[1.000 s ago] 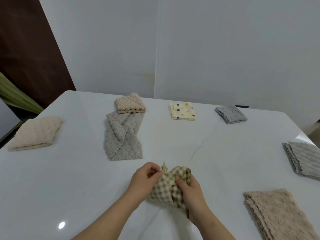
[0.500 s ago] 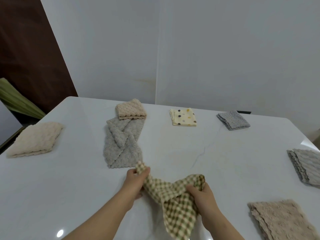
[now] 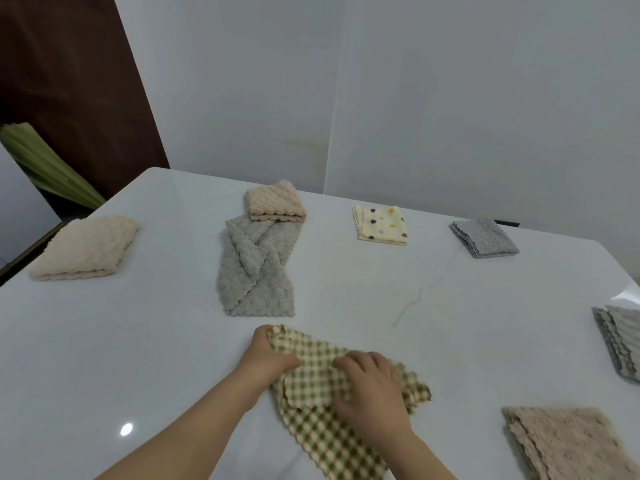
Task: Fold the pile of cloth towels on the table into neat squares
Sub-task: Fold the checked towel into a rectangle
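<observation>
1. I see the green checked towel [image 3: 322,393] lying part-unfolded on the near middle of the white table [image 3: 104,341], one edge hanging over the near rim.
2. My left hand [image 3: 268,356] pinches its far-left corner against the table.
3. My right hand [image 3: 370,389] lies on top of the cloth, fingers curled and gathering a fold.
4. Folded towels ring the table: cream [image 3: 85,247], beige [image 3: 275,201], spotted yellow [image 3: 381,225], grey dotted [image 3: 485,237], grey ribbed [image 3: 620,341] and tan [image 3: 568,441].
5. A long grey towel [image 3: 258,270] lies loosely twisted beyond my hands, touching the beige one.
6. I can read no writing or label on any cloth.
</observation>
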The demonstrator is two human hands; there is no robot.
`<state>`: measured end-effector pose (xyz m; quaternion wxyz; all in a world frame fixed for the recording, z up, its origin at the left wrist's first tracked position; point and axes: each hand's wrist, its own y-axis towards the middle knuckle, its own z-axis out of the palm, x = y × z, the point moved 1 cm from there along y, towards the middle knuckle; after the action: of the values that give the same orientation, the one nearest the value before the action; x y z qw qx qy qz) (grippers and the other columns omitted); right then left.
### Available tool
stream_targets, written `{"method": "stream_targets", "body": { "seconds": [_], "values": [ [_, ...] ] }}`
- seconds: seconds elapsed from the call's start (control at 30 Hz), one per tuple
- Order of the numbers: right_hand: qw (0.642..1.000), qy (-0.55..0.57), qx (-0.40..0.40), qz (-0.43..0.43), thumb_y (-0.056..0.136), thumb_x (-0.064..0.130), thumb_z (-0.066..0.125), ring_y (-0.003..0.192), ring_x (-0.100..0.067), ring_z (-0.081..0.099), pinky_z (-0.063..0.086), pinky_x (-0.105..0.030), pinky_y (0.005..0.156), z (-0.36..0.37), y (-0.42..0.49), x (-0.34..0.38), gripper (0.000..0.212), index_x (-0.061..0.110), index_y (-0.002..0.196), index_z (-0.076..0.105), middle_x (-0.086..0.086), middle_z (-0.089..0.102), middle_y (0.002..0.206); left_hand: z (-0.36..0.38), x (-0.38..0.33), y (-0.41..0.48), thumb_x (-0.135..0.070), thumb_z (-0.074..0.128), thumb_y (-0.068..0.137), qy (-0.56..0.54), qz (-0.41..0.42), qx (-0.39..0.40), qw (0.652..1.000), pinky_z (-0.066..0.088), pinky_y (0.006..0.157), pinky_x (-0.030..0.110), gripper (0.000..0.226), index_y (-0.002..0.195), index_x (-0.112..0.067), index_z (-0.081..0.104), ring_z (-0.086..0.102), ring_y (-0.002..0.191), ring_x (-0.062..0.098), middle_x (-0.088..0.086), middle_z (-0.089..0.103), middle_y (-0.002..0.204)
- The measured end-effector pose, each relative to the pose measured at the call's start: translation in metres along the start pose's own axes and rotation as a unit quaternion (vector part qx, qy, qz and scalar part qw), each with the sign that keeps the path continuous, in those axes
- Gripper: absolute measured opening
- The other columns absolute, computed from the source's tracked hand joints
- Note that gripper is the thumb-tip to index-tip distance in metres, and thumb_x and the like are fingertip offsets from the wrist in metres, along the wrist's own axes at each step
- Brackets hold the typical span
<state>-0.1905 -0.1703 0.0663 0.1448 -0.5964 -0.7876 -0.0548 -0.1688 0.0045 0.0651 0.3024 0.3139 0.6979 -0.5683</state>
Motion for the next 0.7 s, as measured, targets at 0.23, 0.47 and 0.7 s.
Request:
{"method": "stream_targets", "body": {
  "seconds": [0.23,0.47,0.7],
  "values": [
    [0.998,0.017,0.034,-0.043,0.069,0.048,0.051,0.088,-0.011,0.06,0.052,-0.027,0.071,0.016,0.009,0.005,0.027,0.039,0.091,0.064,0.017,0.058,0.093,-0.016,0.0,0.004,0.002,0.046,0.085,0.052,0.025,-0.026,0.998,0.043,0.067,0.018,0.063,0.141,-0.019,0.026,0.05,0.087,0.01,-0.005,0.044,0.104],
    [0.99,0.125,0.057,0.033,0.095,0.038,0.036,0.088,-0.011,0.047,0.037,-0.023,0.068,0.012,0.016,0.009,0.023,0.031,0.079,0.051,0.009,0.046,0.081,-0.017,-0.004,0.018,0.007,0.036,0.086,0.056,0.073,-0.088,0.992,0.044,0.063,0.018,0.056,0.133,-0.024,0.04,0.05,0.078,0.005,-0.011,0.048,0.091],
    [0.93,0.317,0.059,0.176,0.096,0.026,0.04,0.069,-0.01,0.051,0.037,-0.02,0.06,0.002,0.017,-0.003,0.031,0.007,0.086,0.064,-0.005,0.067,0.084,-0.005,-0.007,0.028,0.011,0.029,0.083,0.132,0.107,-0.068,0.983,0.044,0.063,0.026,0.05,0.086,-0.032,0.053,0.053,0.072,0.013,0.0,0.059,0.092]
  ]
}}
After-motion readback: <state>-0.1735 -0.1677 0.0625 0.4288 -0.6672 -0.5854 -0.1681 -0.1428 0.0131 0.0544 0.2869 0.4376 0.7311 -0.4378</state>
